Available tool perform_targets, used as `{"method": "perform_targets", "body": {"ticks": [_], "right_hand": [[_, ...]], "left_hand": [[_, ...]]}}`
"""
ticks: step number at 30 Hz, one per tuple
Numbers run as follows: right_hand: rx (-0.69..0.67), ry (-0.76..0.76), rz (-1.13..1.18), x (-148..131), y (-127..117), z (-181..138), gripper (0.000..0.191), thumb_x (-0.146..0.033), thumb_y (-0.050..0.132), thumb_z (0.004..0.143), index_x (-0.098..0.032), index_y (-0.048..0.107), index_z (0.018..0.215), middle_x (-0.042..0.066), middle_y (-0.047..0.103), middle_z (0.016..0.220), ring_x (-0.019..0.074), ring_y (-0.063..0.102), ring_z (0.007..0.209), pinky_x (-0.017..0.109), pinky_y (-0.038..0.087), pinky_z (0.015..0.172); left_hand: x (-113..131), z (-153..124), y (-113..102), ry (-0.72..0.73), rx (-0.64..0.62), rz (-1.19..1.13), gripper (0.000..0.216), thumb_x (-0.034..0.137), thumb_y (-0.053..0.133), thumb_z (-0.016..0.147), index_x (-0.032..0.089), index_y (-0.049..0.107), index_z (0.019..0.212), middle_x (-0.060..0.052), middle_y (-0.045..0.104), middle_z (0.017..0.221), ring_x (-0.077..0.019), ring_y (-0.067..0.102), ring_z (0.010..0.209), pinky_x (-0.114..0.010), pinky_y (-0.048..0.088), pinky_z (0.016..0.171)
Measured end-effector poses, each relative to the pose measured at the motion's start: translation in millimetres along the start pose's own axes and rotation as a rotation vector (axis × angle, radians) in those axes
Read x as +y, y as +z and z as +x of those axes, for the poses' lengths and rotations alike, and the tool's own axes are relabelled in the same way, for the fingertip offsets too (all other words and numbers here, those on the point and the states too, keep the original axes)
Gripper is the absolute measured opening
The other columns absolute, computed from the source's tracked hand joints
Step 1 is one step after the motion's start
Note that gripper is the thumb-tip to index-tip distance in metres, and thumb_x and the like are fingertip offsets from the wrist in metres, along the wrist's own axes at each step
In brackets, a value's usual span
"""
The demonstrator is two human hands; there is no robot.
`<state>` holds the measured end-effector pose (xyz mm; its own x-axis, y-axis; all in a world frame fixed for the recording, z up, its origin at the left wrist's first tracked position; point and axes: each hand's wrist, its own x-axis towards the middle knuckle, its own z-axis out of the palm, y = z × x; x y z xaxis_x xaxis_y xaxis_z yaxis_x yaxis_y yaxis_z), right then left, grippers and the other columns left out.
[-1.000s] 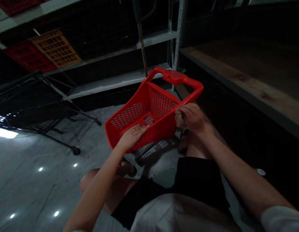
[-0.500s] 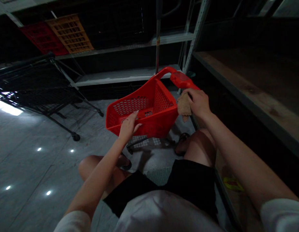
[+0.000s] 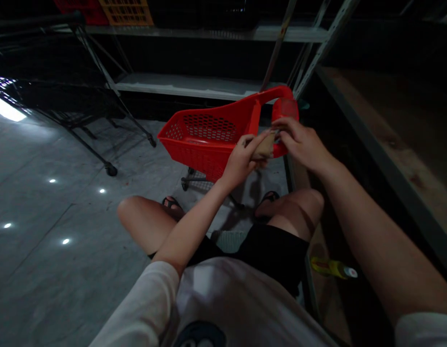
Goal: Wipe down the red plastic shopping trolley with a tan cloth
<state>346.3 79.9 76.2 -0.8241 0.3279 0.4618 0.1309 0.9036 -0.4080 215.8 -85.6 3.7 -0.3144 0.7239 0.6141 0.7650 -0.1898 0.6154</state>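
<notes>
A small red plastic shopping cart (image 3: 194, 147) stands on the floor in front of my knees, its handle to the right. Beside that handle, both hands are closed on a tan cloth (image 3: 264, 147). My left hand (image 3: 241, 161) grips the cloth from the left, with the fingers bent around it. At the cloth's right end, my right hand (image 3: 301, 144) pinches it close to the red handle (image 3: 285, 108). The fingertips of the right hand are partly hidden behind the cloth.
On the left stands a dark wire cart (image 3: 38, 72) on casters. Behind the red cart is a metal shelf rack (image 3: 180, 86) with a yellow crate (image 3: 127, 12). A wooden ledge (image 3: 397, 140) runs along the right. A yellow bottle (image 3: 330, 267) lies by my right leg.
My left hand has left the cart's near side and moved right to take hold of the cloth. The cloth is now between both hands. The cart has turned slightly, and the view has shifted.
</notes>
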Motion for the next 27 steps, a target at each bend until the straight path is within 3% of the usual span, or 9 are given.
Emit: {"method": "perform_targets", "body": {"ticks": [2, 5, 9, 11, 16, 18, 22, 25, 27], "right_hand": [[-0.054, -0.082, -0.088, 9, 5, 12, 0.030, -0.041, 0.048, 0.104, -0.026, 0.073, 0.107, 0.009, 0.080, 0.105, 0.0284, 0.074, 0.099, 0.044, 0.059, 0.096], [-0.058, -0.145, -0.178, 15, 21, 22, 0.036, -0.040, 0.047, 0.104, -0.023, 0.069, 0.080, 0.011, 0.076, 0.087, 0.0275, 0.070, 0.089, 0.044, 0.059, 0.089], [0.047, -0.124, -0.152, 9, 36, 20, 0.042, -0.040, 0.042, 0.105, -0.025, 0.067, 0.075, 0.010, 0.073, 0.082, 0.0266, 0.068, 0.085, 0.042, 0.057, 0.082], [0.045, -0.144, -0.139, 6, 37, 17, 0.044, -0.043, 0.041, 0.106, -0.026, 0.064, 0.073, 0.010, 0.070, 0.078, 0.0264, 0.066, 0.082, 0.042, 0.056, 0.080], [0.002, -0.191, -0.122, 1, 29, 16, 0.047, -0.048, 0.038, 0.107, -0.028, 0.056, 0.069, 0.009, 0.065, 0.074, 0.0253, 0.061, 0.076, 0.041, 0.052, 0.074], [0.009, -0.193, -0.139, -1, 27, 16, 0.047, -0.048, 0.038, 0.107, -0.027, 0.053, 0.069, 0.009, 0.065, 0.074, 0.0241, 0.059, 0.076, 0.039, 0.050, 0.073], [0.040, -0.179, -0.191, -7, 29, 15, 0.041, -0.043, 0.041, 0.105, -0.024, 0.054, 0.071, 0.009, 0.066, 0.077, 0.0219, 0.059, 0.076, 0.035, 0.045, 0.071], [0.056, -0.179, -0.173, -8, 30, 13, 0.039, -0.042, 0.043, 0.103, -0.024, 0.056, 0.071, 0.010, 0.067, 0.078, 0.0220, 0.059, 0.075, 0.035, 0.045, 0.069], [0.080, -0.183, -0.168, -7, 29, 12, 0.038, -0.041, 0.042, 0.102, -0.024, 0.055, 0.070, 0.010, 0.067, 0.077, 0.0223, 0.060, 0.075, 0.036, 0.046, 0.069]], "left_hand": [[-5, -5, -8, 0.013, 0.050, 0.013, 0.060, 0.014, 0.058, 0.096, 0.024, 0.057, 0.155, -0.011, 0.055, 0.144, -0.0281, 0.056, 0.140, -0.044, 0.046, 0.124], [-3, -11, -2, 0.031, 0.175, 0.034, 0.043, 0.019, 0.052, 0.102, 0.024, 0.063, 0.144, -0.011, 0.050, 0.155, -0.0273, 0.051, 0.149, -0.047, 0.042, 0.130], [1, -24, 16, 0.151, 0.197, 0.094, 0.038, 0.025, 0.038, 0.111, 0.027, 0.065, 0.138, -0.007, 0.046, 0.169, -0.0248, 0.037, 0.164, -0.054, 0.037, 0.135], [-11, -32, 14, 0.172, 0.195, 0.110, 0.037, 0.029, 0.037, 0.113, 0.026, 0.068, 0.134, -0.008, 0.053, 0.165, -0.0234, 0.041, 0.162, -0.052, 0.039, 0.134], [-63, -51, -18, -0.160, 0.333, 0.070, 0.037, 0.026, 0.039, 0.112, 0.021, 0.067, 0.137, -0.013, 0.060, 0.161, -0.0248, 0.053, 0.155, -0.051, 0.041, 0.133], [-67, -51, -21, -0.248, 0.384, 0.039, 0.041, 0.024, 0.040, 0.110, 0.018, 0.060, 0.146, -0.015, 0.057, 0.163, -0.0253, 0.052, 0.156, -0.051, 0.040, 0.134], [-29, -35, 6, -0.110, 0.368, -0.027, 0.055, 0.016, 0.034, 0.109, 0.020, 0.046, 0.162, -0.010, 0.050, 0.171, -0.0210, 0.040, 0.164, -0.044, 0.033, 0.139], [1, -24, 28, 0.028, 0.289, 0.000, 0.060, 0.011, 0.020, 0.108, 0.019, 0.050, 0.160, -0.006, 0.051, 0.170, -0.0184, 0.035, 0.166, -0.043, 0.030, 0.141], [1, -26, 35, 0.070, 0.275, 0.047, 0.061, 0.011, 0.016, 0.109, 0.018, 0.056, 0.155, -0.006, 0.056, 0.167, -0.0166, 0.034, 0.166, -0.041, 0.029, 0.141]]}}
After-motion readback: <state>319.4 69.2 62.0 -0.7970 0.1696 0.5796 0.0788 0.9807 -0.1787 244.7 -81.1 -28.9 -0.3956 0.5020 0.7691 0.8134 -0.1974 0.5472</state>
